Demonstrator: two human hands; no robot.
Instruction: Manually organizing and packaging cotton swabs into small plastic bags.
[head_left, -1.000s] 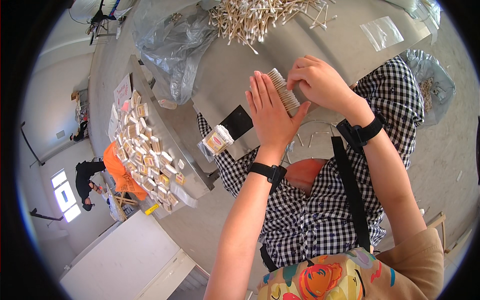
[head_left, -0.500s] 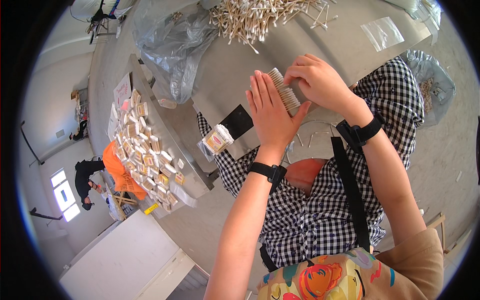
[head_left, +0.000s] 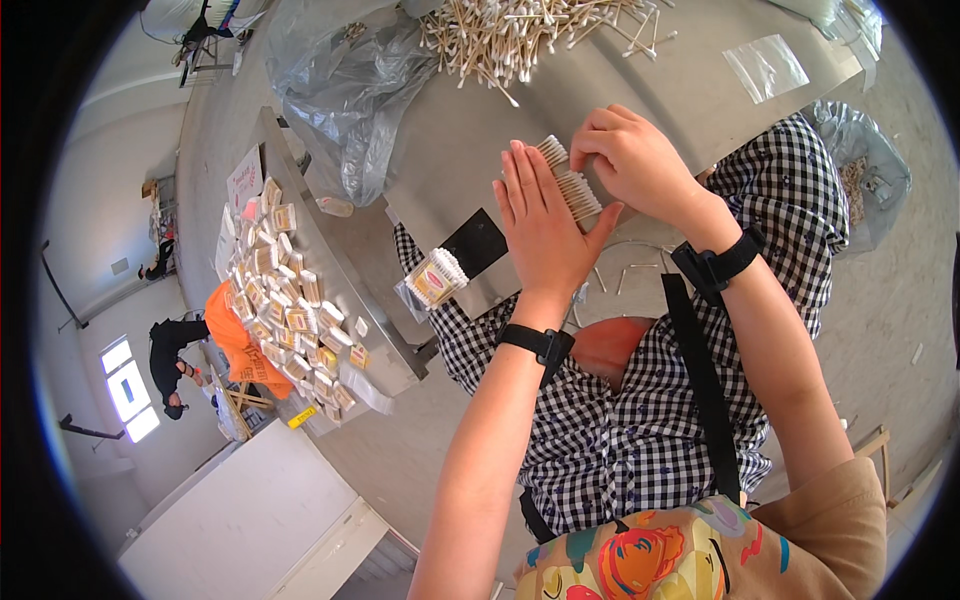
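My left hand (head_left: pixel 537 215) lies flat over a row of cotton swabs (head_left: pixel 578 190) on the metal table, fingers straight and thumb spread. White swab tips stick out along its right side. Just right of them, my right hand (head_left: pixel 628 155) is closed with its fingers curled toward the row's far end. Whatever its fingertips may pinch is hidden. Left of my left hand stands a filled pack of cotton swabs (head_left: pixel 436 278) with a label, beside a black square (head_left: pixel 474 243). At the table's far side lies a heap of loose cotton swabs (head_left: pixel 505 40).
A grey plastic bag (head_left: pixel 350 110) sits at the far left of the metal table (head_left: pixel 670 85). A small clear bag (head_left: pixel 765 68) lies far right. On the left, a second table bears many swab packs (head_left: pixel 290 300). A lined bin (head_left: pixel 870 185) stands at right. Another person (head_left: pixel 170 365) is far left.
My right hand has shifted very slightly at the swab row's right side. My left hand stays nearly still, flat on the row.
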